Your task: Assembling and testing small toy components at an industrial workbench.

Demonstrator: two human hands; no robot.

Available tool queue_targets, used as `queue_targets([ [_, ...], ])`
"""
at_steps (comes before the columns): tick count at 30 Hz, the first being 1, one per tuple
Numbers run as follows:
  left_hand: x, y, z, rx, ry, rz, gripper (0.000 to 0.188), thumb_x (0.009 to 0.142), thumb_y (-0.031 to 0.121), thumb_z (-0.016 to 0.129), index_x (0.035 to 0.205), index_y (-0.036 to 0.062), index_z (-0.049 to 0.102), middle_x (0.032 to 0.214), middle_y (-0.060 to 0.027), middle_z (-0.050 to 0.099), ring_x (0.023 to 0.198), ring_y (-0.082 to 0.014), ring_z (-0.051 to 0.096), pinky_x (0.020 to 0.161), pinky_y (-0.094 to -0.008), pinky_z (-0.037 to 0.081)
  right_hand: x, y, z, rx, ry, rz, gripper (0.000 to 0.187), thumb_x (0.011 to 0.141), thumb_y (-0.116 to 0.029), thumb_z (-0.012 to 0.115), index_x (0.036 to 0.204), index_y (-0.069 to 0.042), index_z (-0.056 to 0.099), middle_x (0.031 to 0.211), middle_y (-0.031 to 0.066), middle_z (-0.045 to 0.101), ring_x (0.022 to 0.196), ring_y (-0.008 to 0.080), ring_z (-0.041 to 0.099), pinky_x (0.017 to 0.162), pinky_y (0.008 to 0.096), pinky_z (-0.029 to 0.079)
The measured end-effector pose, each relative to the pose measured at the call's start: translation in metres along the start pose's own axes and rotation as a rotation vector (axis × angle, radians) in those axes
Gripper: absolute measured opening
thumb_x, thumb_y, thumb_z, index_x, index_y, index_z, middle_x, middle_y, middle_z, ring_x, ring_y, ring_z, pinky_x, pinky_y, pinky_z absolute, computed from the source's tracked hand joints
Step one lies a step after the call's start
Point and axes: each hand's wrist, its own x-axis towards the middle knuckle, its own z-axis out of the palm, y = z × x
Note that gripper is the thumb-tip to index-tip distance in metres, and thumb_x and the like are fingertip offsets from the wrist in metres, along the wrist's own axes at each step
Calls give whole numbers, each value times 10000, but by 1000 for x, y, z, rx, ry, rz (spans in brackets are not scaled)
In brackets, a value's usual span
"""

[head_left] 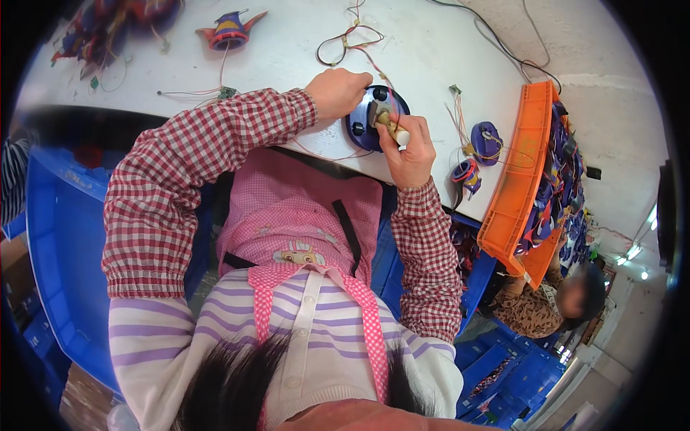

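Note:
A dark blue oval toy base (356, 141) with black wheels lies at the front edge of the white table. My left hand (338, 93) is closed at its far-left rim; what the fingertips grip, if anything, is hidden. From the right, my right hand (412, 152) pinches a small brass-coloured part (389, 123) with a white round end over the middle of the base. Beside that part sits a grey-brown block (376, 113). A thin reddish wire (389, 81) runs from the base toward a looped cable (345, 44) farther back.
At right lie a purple oval piece (487, 142) and a small striped toy part (466, 177) with wires. An orange crate (519, 172) stands beyond them, near heaped parts. Farther left are a winged toy part (230, 33) and a toy pile (118, 32). Another person (535, 305) is at lower right.

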Motion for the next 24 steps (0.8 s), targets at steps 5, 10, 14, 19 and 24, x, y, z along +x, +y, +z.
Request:
queue_targets([
  [5, 2, -2, 1, 18, 19, 26, 156, 846, 165, 492, 889, 34, 564, 739, -150, 640, 655, -345, 611, 597, -403, 480, 2, -3, 3, -15, -29, 31, 235, 737, -16, 703, 951, -19, 607, 858, 76, 568, 685, 181, 544, 593, 259, 453],
  [10, 2, -3, 0, 29, 52, 37, 148, 837, 156, 498, 879, 30, 565, 695, -160, 631, 605, -354, 601, 562, -403, 476, 11, -5, 0, -46, -159, 70, 186, 736, -18, 682, 902, -16, 600, 827, 72, 559, 654, 179, 525, 579, 265, 440],
  [14, 3, -1, 4, 69, 53, -17, 151, 827, 164, 506, 874, 30, 558, 679, -186, 619, 600, -364, 597, 554, -424, 469, 23, 1, 2, 23, -220, 55, 143, 731, -24, 662, 852, -11, 587, 786, 73, 545, 632, 185, 510, 570, 270, 425],
  [19, -1, 12, -6, 76, -13, -78, 183, 838, 198, 503, 908, 38, 562, 723, -181, 632, 648, -369, 609, 590, -431, 484, 31, -1, 3, 33, -271, 58, 126, 727, -26, 653, 821, -12, 571, 764, 77, 535, 620, 191, 496, 565, 280, 418],
  [24, -19, -4, -47, 90, 149, -99, 409, 864, 413, 560, 1156, 129, 529, 1075, -101, 600, 834, -268, 606, 759, -376, 482, 27, 11, 7, 34, -252, -2, 115, 736, -38, 646, 811, -12, 562, 768, 78, 536, 610, 197, 487, 565, 293, 418],
])
